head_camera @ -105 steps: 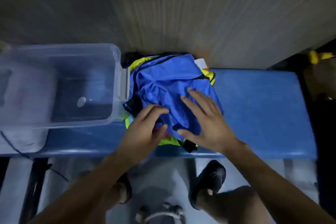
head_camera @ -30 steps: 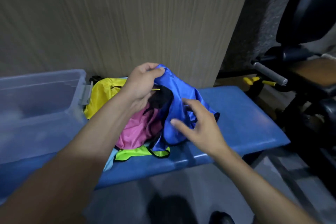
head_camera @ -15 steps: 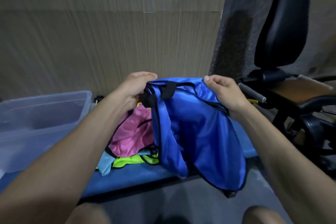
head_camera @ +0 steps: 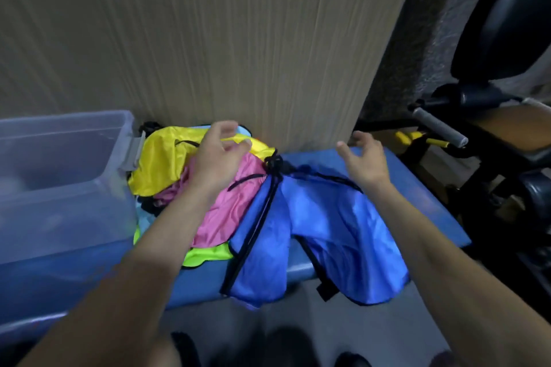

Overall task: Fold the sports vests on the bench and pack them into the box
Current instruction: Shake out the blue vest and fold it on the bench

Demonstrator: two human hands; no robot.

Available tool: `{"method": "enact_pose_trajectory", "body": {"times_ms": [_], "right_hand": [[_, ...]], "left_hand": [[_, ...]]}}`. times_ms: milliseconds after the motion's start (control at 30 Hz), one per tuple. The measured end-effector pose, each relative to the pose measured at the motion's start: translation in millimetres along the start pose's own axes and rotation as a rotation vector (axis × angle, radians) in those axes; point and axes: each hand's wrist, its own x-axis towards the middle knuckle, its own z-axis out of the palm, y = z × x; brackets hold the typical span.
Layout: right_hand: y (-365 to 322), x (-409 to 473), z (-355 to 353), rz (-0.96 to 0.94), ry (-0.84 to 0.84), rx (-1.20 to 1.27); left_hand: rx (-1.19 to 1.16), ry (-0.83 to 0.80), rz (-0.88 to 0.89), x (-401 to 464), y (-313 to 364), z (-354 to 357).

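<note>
The blue vest [head_camera: 322, 235] is spread on the bench [head_camera: 423, 188] to the right of the pile, its neck end bunched toward the back edge and its hem draped over the front edge. Its long axis is thus seen to run from back to front, roughly in line with the forearms.

The right hand [head_camera: 365, 162] is held just above the vest's right shoulder strap, fingers spread and loosely bent, nothing gripped. The left hand [head_camera: 219, 155] is held over the pile, above the pink vest [head_camera: 226, 214] and the yellow vest [head_camera: 161, 158], fingers likewise loose; whether cloth is touched cannot be told.

The right hand is judged the nearer one to the blue vest; for the left, a reach rightward across the pink vest would be needed. The vest's left edge is laid against the pile, so a neighbouring vest could be dragged along in a fold.

A lime vest [head_camera: 205, 256] is seen under the pink one at the front edge. The box [head_camera: 122, 128] is stood at the bench's left end, beyond the pile. Gym equipment [head_camera: 441, 128] is placed past the right end.
</note>
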Motion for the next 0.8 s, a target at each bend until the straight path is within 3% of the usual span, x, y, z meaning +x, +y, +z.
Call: {"method": "enact_pose_trajectory", "body": {"times_ms": [100,167,267,367,500,667,800], "right_hand": [[18,-24,6,-0.065,-0.221,-0.201],[30,-39,12,-0.041,-0.353,-0.358],[41,-57,19,-0.035,-0.386,-0.473],[40,-62,18,0.019,-0.363,-0.584],[41,-62,9,0.107,-0.401,-0.650],[53,-59,10,0.029,-0.365,-0.565],[55,-53,12,-0.020,-0.302,-0.532]], "left_hand": [[0.278,-0.205,0.160,-26,-8,-12],[0.501,-0.474,0.105,-41,-2,-18],[0.801,-0.805,-0.033,-63,-4,-15],[1.095,-0.782,0.022,-74,-18,-8],[1.187,-0.647,0.047,-78,-29,2],[1.095,-0.655,0.010,-74,-37,6],[0.792,-0.658,-0.005,-67,-46,2]]}}
